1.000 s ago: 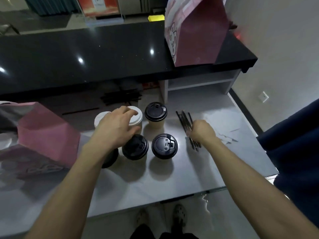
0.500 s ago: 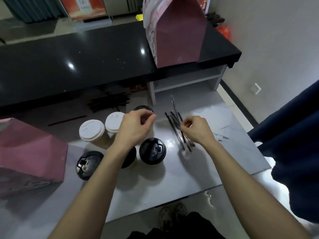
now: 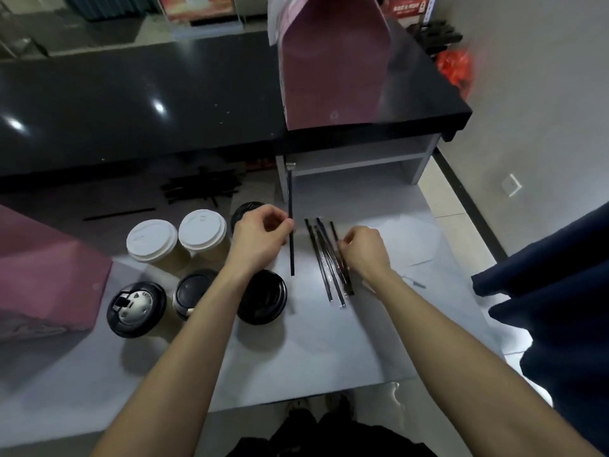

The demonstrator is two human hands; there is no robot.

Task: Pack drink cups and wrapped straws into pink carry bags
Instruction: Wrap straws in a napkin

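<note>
A tall pink paper carry bag (image 3: 333,67) is stood on the glossy black counter (image 3: 131,103), and a second pink bag (image 3: 43,272) is seen at the left edge of the grey worktop (image 3: 296,357), beside six lidded paper cups (image 3: 151,240). One black wrapped straw (image 3: 291,239) is pinched upright by the left hand (image 3: 260,239), while the fanned bunch of wrapped straws (image 3: 329,262) on the worktop is gripped by the right hand (image 3: 364,252).

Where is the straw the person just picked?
In the head view, middle: the single straw is pinched upright in the left hand, beside the straw bundle.

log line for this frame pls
left hand: pinches one wrapped straw | right hand: on straw bundle | cups: unpacked on table
</note>
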